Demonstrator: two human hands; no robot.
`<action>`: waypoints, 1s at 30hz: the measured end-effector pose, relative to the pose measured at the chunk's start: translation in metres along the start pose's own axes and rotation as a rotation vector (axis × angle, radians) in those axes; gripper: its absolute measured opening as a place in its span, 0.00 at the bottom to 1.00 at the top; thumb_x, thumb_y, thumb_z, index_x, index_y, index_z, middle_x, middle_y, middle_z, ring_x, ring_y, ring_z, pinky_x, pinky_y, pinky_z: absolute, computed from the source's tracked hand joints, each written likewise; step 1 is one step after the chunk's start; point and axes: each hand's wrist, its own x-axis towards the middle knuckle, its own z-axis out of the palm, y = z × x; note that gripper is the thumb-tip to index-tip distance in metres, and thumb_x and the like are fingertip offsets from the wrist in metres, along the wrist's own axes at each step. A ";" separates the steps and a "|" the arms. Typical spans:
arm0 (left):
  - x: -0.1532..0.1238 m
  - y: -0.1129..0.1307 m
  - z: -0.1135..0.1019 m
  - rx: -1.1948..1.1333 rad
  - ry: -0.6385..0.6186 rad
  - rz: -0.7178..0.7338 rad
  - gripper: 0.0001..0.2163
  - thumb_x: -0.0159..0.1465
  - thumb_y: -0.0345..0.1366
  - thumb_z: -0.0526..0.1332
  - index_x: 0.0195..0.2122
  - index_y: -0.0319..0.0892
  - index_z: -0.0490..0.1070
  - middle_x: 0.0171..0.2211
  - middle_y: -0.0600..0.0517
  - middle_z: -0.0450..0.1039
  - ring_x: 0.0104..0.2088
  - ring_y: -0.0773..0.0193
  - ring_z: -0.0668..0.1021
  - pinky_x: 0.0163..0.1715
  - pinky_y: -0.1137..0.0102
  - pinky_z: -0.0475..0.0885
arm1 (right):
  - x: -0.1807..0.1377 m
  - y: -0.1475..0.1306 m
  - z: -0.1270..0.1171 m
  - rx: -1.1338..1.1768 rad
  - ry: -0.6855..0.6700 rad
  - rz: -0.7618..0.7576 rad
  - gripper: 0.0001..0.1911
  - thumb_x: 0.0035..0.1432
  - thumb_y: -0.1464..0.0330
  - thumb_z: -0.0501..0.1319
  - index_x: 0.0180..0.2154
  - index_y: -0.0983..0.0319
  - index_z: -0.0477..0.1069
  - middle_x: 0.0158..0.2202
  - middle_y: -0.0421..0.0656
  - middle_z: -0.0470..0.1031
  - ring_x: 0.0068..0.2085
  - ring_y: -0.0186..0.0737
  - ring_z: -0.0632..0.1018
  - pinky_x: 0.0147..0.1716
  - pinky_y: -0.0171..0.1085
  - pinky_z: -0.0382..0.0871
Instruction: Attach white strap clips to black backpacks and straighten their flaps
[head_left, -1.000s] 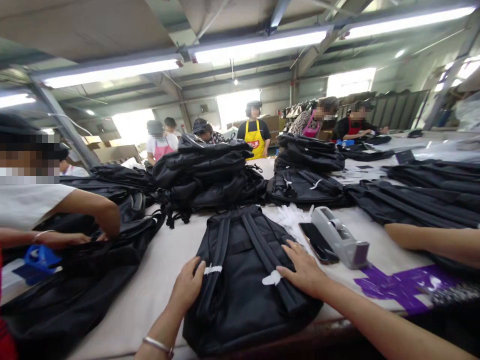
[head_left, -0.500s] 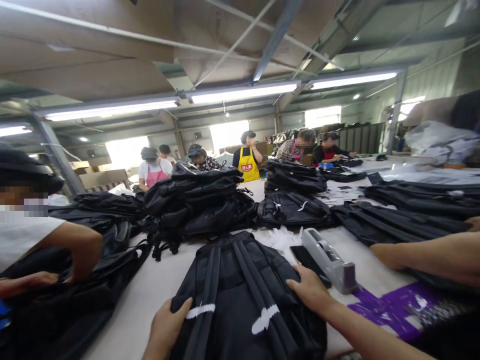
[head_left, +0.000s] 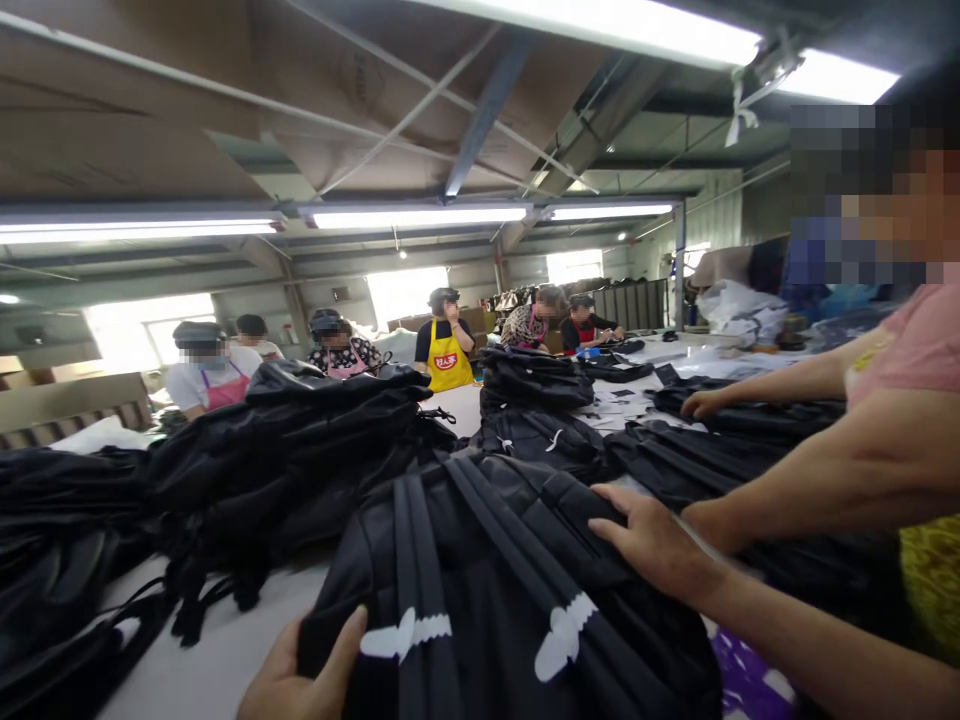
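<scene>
A black backpack point(head_left: 491, 560) lies in front of me, strap side up, its lower part cut off by the frame. White bands wrap its two shoulder straps, a left band point(head_left: 409, 635) and a right band point(head_left: 566, 637). My left hand point(head_left: 304, 665) grips the backpack's left edge, thumb on top and the other fingers hidden. On the opposite edge, my right hand point(head_left: 652, 545) holds the fabric between thumb and fingers.
Beyond the backpack stand a tall pile of black bags point(head_left: 300, 450) and a smaller pile point(head_left: 536, 385). A co-worker's arm point(head_left: 817, 470) reaches in close on the right, over more bags. Purple plastic point(head_left: 750, 670) shows beside my right forearm. Several people work across the table point(head_left: 217, 610).
The view has swung to the right. The backpack looks larger and raised, covering the tape dispenser's place, with both hands still on it. The right-hand co-worker's upper body has come into view.
</scene>
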 end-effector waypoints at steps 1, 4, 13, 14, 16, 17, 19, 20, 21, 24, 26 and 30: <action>0.007 0.017 0.011 -0.030 0.005 0.056 0.29 0.46 0.63 0.60 0.43 0.49 0.74 0.34 0.50 0.80 0.40 0.44 0.80 0.40 0.56 0.73 | 0.014 0.007 -0.007 -0.023 0.023 0.011 0.23 0.54 0.63 0.61 0.52 0.60 0.72 0.51 0.47 0.77 0.51 0.49 0.76 0.53 0.41 0.66; 0.039 0.065 0.051 -0.096 0.028 0.199 0.28 0.48 0.59 0.61 0.45 0.45 0.73 0.37 0.48 0.80 0.42 0.45 0.79 0.42 0.58 0.73 | 0.062 0.027 -0.019 -0.103 0.074 0.043 0.25 0.54 0.63 0.61 0.54 0.62 0.72 0.51 0.49 0.77 0.52 0.50 0.76 0.53 0.41 0.66; 0.165 0.183 0.169 -0.202 -0.043 0.375 0.21 0.54 0.51 0.63 0.41 0.40 0.73 0.35 0.45 0.78 0.38 0.49 0.79 0.41 0.61 0.72 | 0.236 0.092 -0.028 -0.281 0.038 0.025 0.25 0.57 0.64 0.58 0.54 0.67 0.70 0.52 0.53 0.75 0.53 0.50 0.75 0.54 0.41 0.64; 0.175 0.195 0.181 -0.205 -0.043 0.370 0.21 0.54 0.51 0.63 0.40 0.40 0.73 0.34 0.45 0.78 0.38 0.50 0.79 0.41 0.61 0.72 | 0.256 0.100 -0.030 -0.291 0.024 0.019 0.24 0.57 0.64 0.58 0.54 0.67 0.70 0.51 0.53 0.76 0.52 0.49 0.75 0.53 0.41 0.64; 0.194 0.216 0.205 -0.216 -0.046 0.357 0.20 0.55 0.51 0.62 0.39 0.39 0.73 0.34 0.45 0.78 0.37 0.50 0.79 0.40 0.62 0.72 | 0.296 0.116 -0.033 -0.304 -0.003 0.002 0.24 0.57 0.65 0.58 0.54 0.67 0.70 0.52 0.53 0.76 0.53 0.49 0.75 0.53 0.41 0.65; 0.202 0.225 0.217 -0.221 -0.047 0.346 0.19 0.55 0.50 0.62 0.39 0.39 0.73 0.33 0.44 0.78 0.37 0.50 0.79 0.40 0.62 0.72 | 0.315 0.125 -0.034 -0.310 -0.015 -0.006 0.24 0.57 0.66 0.58 0.54 0.68 0.70 0.52 0.53 0.75 0.53 0.49 0.75 0.54 0.42 0.64; 0.216 0.239 0.241 -0.219 -0.043 0.317 0.19 0.56 0.49 0.62 0.39 0.39 0.73 0.34 0.44 0.78 0.37 0.50 0.79 0.39 0.62 0.72 | 0.350 0.141 -0.033 -0.320 -0.040 -0.016 0.24 0.56 0.66 0.59 0.54 0.68 0.70 0.53 0.54 0.75 0.54 0.50 0.74 0.55 0.42 0.64; 0.222 0.244 0.252 -0.210 -0.037 0.296 0.18 0.56 0.48 0.62 0.40 0.38 0.73 0.34 0.43 0.78 0.37 0.50 0.79 0.39 0.62 0.72 | 0.367 0.149 -0.032 -0.326 -0.054 -0.024 0.24 0.56 0.66 0.59 0.54 0.68 0.70 0.53 0.54 0.75 0.54 0.50 0.74 0.55 0.42 0.64; 0.227 0.248 0.264 -0.201 -0.029 0.276 0.18 0.56 0.48 0.62 0.40 0.38 0.73 0.34 0.43 0.78 0.38 0.50 0.79 0.40 0.62 0.72 | 0.382 0.158 -0.029 -0.333 -0.070 -0.034 0.24 0.56 0.66 0.60 0.54 0.68 0.71 0.53 0.54 0.75 0.54 0.50 0.74 0.55 0.42 0.64; 0.241 0.251 0.300 -0.186 -0.001 0.221 0.19 0.57 0.48 0.62 0.43 0.39 0.73 0.36 0.43 0.78 0.40 0.50 0.79 0.41 0.62 0.72 | 0.425 0.184 -0.017 -0.355 -0.115 -0.061 0.24 0.56 0.65 0.60 0.54 0.65 0.70 0.53 0.52 0.75 0.54 0.49 0.74 0.55 0.41 0.64; 0.248 0.247 0.327 -0.191 0.014 0.182 0.20 0.57 0.48 0.62 0.44 0.39 0.73 0.38 0.43 0.78 0.41 0.49 0.79 0.43 0.61 0.72 | 0.450 0.205 -0.006 -0.369 -0.145 -0.069 0.25 0.57 0.65 0.60 0.56 0.64 0.69 0.55 0.50 0.74 0.55 0.47 0.74 0.56 0.40 0.64; 0.256 0.218 0.385 -0.188 -0.027 0.029 0.20 0.58 0.47 0.62 0.45 0.35 0.72 0.40 0.38 0.78 0.44 0.47 0.79 0.44 0.60 0.72 | 0.487 0.257 0.026 -0.415 -0.238 -0.012 0.25 0.56 0.66 0.60 0.56 0.62 0.70 0.56 0.49 0.73 0.55 0.48 0.74 0.56 0.40 0.64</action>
